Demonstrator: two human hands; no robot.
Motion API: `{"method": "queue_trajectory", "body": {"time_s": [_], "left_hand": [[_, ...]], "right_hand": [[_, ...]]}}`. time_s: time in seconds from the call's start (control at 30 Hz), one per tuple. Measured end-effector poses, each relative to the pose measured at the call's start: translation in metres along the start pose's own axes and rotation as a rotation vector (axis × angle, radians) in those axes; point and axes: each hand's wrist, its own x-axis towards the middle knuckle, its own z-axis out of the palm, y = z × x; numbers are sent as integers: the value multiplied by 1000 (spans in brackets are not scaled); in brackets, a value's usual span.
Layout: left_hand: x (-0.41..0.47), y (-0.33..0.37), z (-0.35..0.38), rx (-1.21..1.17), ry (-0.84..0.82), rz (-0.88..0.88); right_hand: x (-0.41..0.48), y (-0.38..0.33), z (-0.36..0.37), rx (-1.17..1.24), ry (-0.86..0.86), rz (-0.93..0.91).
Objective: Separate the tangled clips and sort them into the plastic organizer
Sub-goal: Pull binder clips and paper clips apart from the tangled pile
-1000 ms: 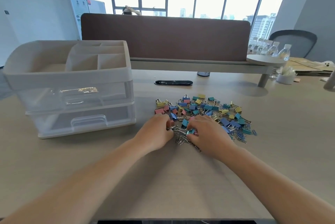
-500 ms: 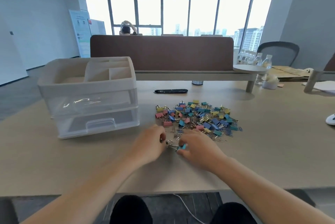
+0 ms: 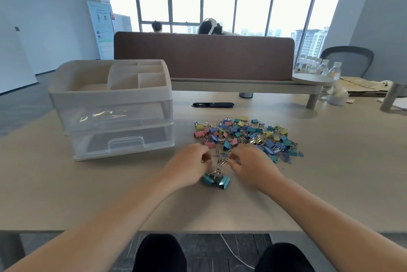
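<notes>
At the near edge of the clip pile, two hands curl over loose paper clips.

On the pale table the left hand and the right hand sit close together. Their fingers are curled in toward each other over a small scatter of silver paper clips, and blur hides whether either hand actually pinches one. Nearer the body, between the two wrists, two teal binder clips lie touching each other with their wire handles raised, just beside the heel of the left hand. Beyond the fingers spreads the pile of binder clips in pink, yellow, blue and teal, with blue paper clips at its right fringe. Left of the pile stands the plastic organizer, with two clear drawers pushed in and open compartments on top. Farther back are a black oblong object and a brown desk divider.
</notes>
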Motion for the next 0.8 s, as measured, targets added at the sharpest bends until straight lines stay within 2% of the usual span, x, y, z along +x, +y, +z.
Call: {"method": "queue_trajectory", "body": {"time_s": [0.23,0.53,0.8], "left_hand": [[46,-7,5,19,-18,0],[68,-21,16,50,-35,-16],[64,-20,20,64,-36,-15]], "right_hand": [[48,13,8,-123,1,34],[81,21,16,-231,-83,15],[87,23,19,16,-29,48]]}}
